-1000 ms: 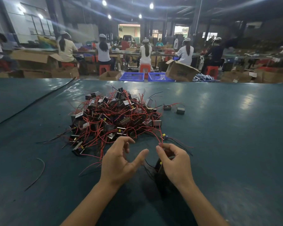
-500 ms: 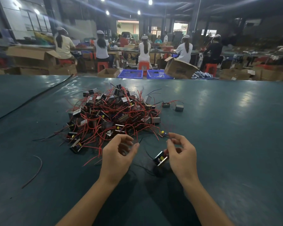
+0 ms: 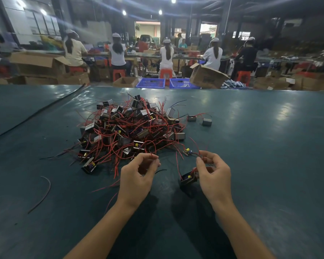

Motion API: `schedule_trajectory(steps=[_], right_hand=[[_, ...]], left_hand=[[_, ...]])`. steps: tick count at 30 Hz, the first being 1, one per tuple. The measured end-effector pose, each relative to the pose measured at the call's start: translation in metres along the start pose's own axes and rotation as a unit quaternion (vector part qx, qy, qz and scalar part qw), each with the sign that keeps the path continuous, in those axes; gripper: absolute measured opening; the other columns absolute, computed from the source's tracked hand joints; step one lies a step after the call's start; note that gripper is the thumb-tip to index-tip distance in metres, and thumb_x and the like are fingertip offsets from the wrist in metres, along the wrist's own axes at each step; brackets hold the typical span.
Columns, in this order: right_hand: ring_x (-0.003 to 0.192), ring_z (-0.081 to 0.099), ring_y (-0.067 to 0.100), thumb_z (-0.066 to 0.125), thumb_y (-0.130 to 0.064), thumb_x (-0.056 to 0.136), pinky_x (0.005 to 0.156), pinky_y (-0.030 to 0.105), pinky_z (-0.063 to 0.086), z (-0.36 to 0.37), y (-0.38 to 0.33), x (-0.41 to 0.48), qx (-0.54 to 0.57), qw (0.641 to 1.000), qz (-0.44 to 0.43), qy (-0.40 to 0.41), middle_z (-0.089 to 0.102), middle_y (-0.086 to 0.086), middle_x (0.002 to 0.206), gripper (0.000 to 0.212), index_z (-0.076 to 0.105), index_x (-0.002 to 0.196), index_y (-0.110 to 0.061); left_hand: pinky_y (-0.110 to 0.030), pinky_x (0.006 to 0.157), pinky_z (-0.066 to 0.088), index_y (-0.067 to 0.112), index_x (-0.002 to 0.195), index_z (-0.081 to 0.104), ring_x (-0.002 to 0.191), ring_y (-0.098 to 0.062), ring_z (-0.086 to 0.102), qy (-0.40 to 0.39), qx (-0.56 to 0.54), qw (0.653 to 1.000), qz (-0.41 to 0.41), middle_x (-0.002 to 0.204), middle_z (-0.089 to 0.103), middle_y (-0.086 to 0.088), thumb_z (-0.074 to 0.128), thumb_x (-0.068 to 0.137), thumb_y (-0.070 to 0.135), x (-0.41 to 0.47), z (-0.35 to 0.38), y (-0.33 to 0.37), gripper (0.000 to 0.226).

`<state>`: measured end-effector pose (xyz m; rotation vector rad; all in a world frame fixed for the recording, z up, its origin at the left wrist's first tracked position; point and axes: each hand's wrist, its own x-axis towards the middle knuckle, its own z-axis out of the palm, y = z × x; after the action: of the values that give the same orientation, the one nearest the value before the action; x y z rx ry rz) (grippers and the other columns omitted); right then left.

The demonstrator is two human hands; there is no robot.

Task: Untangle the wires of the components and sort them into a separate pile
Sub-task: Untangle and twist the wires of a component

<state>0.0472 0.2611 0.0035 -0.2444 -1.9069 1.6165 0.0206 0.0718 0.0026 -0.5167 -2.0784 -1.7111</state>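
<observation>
A tangled heap of small block components with red and black wires [image 3: 131, 129] lies on the teal table [image 3: 260, 156]. My left hand [image 3: 137, 176] is just in front of the heap and pinches a red wire end between thumb and fingertips. My right hand [image 3: 212, 174] pinches the wires of one component [image 3: 189, 178], which hangs beside its palm just above the table. A small part with a yellow cap [image 3: 187, 151] lies between the heap and my right hand.
Two loose components [image 3: 192, 118] [image 3: 207, 122] lie to the right of the heap. A stray wire [image 3: 43, 191] curves on the table at the left. Beyond the far edge are blue crates [image 3: 151, 83], cardboard boxes [image 3: 207, 76] and seated workers.
My hands have drawn apart. The component in my right hand has come free of the heap and hangs lower by my palm; my left hand has closed its fingertips on a red wire.
</observation>
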Motion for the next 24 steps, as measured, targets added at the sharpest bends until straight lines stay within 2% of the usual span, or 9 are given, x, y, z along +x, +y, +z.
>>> schedule_trajectory(steps=[3, 7, 10, 14, 17, 19, 21, 23, 24], right_hand=[[0.061, 0.065, 0.011, 0.064, -0.009, 0.092, 0.058, 0.022, 0.054, 0.0, 0.0, 0.0, 0.001, 1.0, 0.003, -0.007, 0.064, -0.007, 0.079, 0.023, 0.066, 0.095, -0.032], [0.059, 0.064, 0.011, 0.064, -0.007, 0.091, 0.052, 0.016, 0.05, -0.005, 0.003, 0.003, -0.042, 0.999, 0.005, 0.003, 0.066, 0.0, 0.087, 0.024, 0.067, 0.111, -0.02], [0.078, 0.065, 0.015, 0.065, -0.012, 0.091, 0.068, 0.025, 0.054, -0.011, 0.005, 0.005, -0.138, 0.99, -0.016, 0.01, 0.063, -0.001, 0.094, 0.02, 0.069, 0.11, -0.018], [0.103, 0.048, 0.011, 0.066, -0.025, 0.09, 0.069, 0.019, 0.037, -0.018, 0.011, 0.005, -0.266, 0.963, -0.048, 0.019, 0.054, -0.005, 0.108, 0.014, 0.072, 0.103, -0.021], [0.115, 0.039, 0.014, 0.069, -0.027, 0.089, 0.078, 0.021, 0.032, -0.018, 0.013, 0.006, -0.297, 0.953, -0.047, 0.026, 0.05, -0.002, 0.122, 0.013, 0.071, 0.101, -0.022], [0.113, 0.039, 0.015, 0.07, -0.025, 0.088, 0.077, 0.013, 0.03, -0.018, 0.013, 0.007, -0.286, 0.956, -0.062, 0.038, 0.051, -0.003, 0.119, 0.012, 0.071, 0.099, -0.021], [0.104, 0.045, 0.014, 0.07, -0.021, 0.087, 0.074, 0.009, 0.031, -0.017, 0.013, 0.008, -0.258, 0.961, -0.088, 0.045, 0.056, -0.007, 0.106, 0.011, 0.071, 0.098, -0.019], [0.094, 0.054, 0.018, 0.07, -0.017, 0.087, 0.078, 0.012, 0.039, -0.015, 0.012, 0.008, -0.214, 0.972, -0.094, 0.035, 0.062, -0.008, 0.094, 0.012, 0.068, 0.098, -0.019], [0.091, 0.056, 0.019, 0.07, -0.016, 0.086, 0.08, 0.021, 0.046, -0.013, 0.012, 0.008, -0.189, 0.978, -0.087, 0.027, 0.064, -0.007, 0.092, 0.015, 0.067, 0.1, -0.02]], left_hand=[[-0.031, 0.072, 0.058, 0.023, 0.1, 0.062, 0.078, -0.013, 0.072, 0.013, -0.034, 0.998, -0.041, 0.081, 0.074, 0.005, 0.07, 0.087, 0.014, 0.001, -0.002, 0.001, 0.018], [-0.026, 0.06, 0.058, 0.016, 0.098, 0.059, 0.074, -0.018, 0.073, 0.027, -0.078, 0.994, -0.077, 0.081, 0.075, 0.0, 0.067, 0.089, 0.012, 0.003, -0.003, 0.004, 0.013], [-0.024, 0.054, 0.056, 0.012, 0.096, 0.062, 0.07, -0.021, 0.073, 0.032, -0.101, 0.99, -0.096, 0.081, 0.075, -0.002, 0.062, 0.093, 0.014, 0.004, -0.004, 0.006, 0.003], [-0.025, 0.049, 0.055, 0.012, 0.096, 0.066, 0.065, -0.022, 0.073, 0.033, -0.109, 0.987, -0.114, 0.083, 0.075, -0.003, 0.06, 0.094, 0.015, 0.004, -0.004, 0.008, 0.007], [-0.024, 0.049, 0.054, 0.013, 0.096, 0.068, 0.066, -0.023, 0.073, 0.029, -0.117, 0.985, -0.123, 0.082, 0.075, -0.003, 0.062, 0.093, 0.015, 0.005, -0.004, 0.008, 0.007], [-0.024, 0.049, 0.054, 0.014, 0.096, 0.068, 0.066, -0.023, 0.073, 0.025, -0.117, 0.985, -0.124, 0.081, 0.074, -0.002, 0.062, 0.093, 0.015, 0.005, -0.004, 0.008, 0.007], [-0.023, 0.049, 0.054, 0.015, 0.096, 0.069, 0.066, -0.023, 0.073, 0.022, -0.117, 0.985, -0.124, 0.081, 0.074, -0.002, 0.062, 0.093, 0.016, 0.005, -0.004, 0.008, 0.007], [-0.023, 0.049, 0.053, 0.015, 0.096, 0.069, 0.065, -0.024, 0.073, 0.018, -0.118, 0.985, -0.124, 0.08, 0.074, -0.003, 0.062, 0.093, 0.016, 0.005, -0.003, 0.008, 0.008], [-0.023, 0.048, 0.053, 0.015, 0.097, 0.069, 0.065, -0.024, 0.073, 0.016, -0.117, 0.985, -0.123, 0.08, 0.074, -0.003, 0.062, 0.093, 0.016, 0.005, -0.003, 0.009, 0.009]])
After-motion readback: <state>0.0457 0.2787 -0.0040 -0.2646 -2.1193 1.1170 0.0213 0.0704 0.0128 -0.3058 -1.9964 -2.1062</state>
